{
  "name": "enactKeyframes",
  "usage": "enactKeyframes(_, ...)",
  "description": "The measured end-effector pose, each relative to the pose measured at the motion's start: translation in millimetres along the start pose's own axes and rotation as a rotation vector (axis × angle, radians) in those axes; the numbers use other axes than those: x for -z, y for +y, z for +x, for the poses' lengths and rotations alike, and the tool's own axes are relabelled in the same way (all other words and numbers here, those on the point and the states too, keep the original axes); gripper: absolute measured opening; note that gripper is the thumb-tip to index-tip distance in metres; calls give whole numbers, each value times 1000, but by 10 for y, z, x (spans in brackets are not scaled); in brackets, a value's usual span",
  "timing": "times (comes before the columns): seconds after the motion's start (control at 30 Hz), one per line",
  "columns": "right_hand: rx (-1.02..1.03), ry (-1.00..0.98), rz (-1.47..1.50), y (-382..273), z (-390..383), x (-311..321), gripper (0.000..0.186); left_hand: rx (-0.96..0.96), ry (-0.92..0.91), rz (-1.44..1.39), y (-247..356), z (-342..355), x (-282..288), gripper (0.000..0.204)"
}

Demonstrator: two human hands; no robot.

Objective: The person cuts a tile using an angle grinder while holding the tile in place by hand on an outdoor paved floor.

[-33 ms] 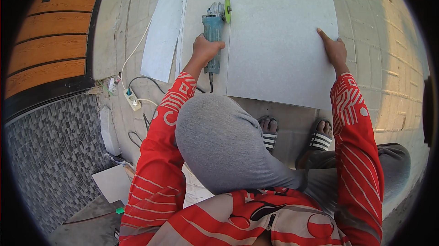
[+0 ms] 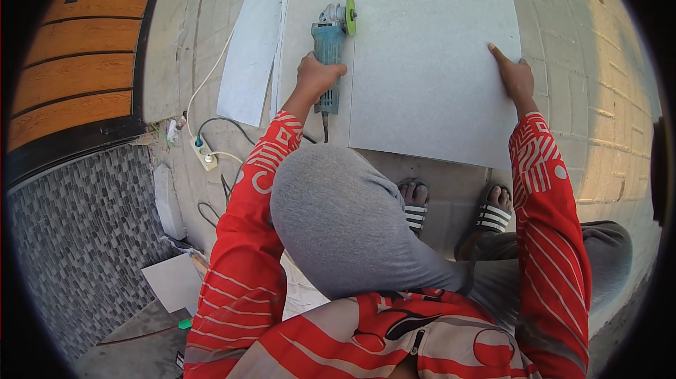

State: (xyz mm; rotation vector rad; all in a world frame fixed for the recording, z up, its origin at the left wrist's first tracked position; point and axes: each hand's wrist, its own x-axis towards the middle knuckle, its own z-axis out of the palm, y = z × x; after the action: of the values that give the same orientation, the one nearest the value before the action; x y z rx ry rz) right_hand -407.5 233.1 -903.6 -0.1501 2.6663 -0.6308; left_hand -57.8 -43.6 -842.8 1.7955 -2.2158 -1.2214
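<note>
My left hand [image 2: 319, 76] is closed around the body of a teal angle grinder [image 2: 328, 48], its thumb across the top. The grinder's thin green disc [image 2: 351, 14] stands on edge at the thin straight line running along the large pale grey tile [image 2: 429, 62]. Whether the disc touches the surface cannot be made out. On the tile's right edge sits my right hand [image 2: 517, 80], thumb lying on the top face and the other fingers bent over the side, partly hidden. The tile lies flat in front of my feet.
Left of the grinder lies a narrower white tile piece [image 2: 250, 55]. A white power strip [image 2: 204, 154] with a plugged-in dark cord [image 2: 229, 122] rests nearby. My sandalled feet [image 2: 415, 199] are close to the tile's near edge. An orange slatted panel [image 2: 81, 48] is at far left.
</note>
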Motion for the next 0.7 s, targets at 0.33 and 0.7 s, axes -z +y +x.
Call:
enactKeyframes(0.33, 17, -33, 7, -7, -21, 25, 123, 19, -16, -15, -122, -29, -20, 63)
enactKeyframes(0.7, 5, -61, 10, 2, 1, 16, 126, 36, 9, 6, -181, -111, -30, 54)
